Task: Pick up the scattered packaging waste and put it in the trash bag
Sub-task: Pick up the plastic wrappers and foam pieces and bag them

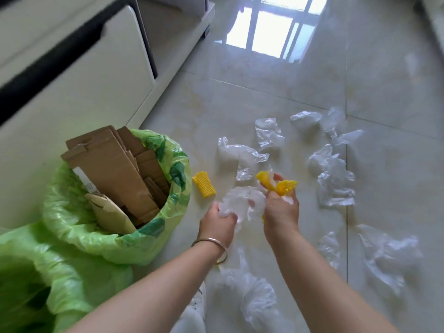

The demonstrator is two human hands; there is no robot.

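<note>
A green trash bag (101, 239) stands open at the left, stuffed with flattened cardboard (115, 169). Just right of it, above the floor, my left hand (217, 224) is closed on a wad of clear plastic film (240, 203). My right hand (281, 210) grips yellow foam netting (276, 183) together with some clear film. Another piece of yellow foam net (204, 187) lies on the tiles between the bag and my hands. Several crumpled clear plastic bags (334, 179) are scattered over the floor to the right and in front.
A white cabinet with a dark handle groove (79, 75) runs along the left behind the bag. A second green bag (36, 284) spreads at the bottom left. More clear film (254, 299) lies between my forearms, and the glossy tiles (384, 80) reflect a window.
</note>
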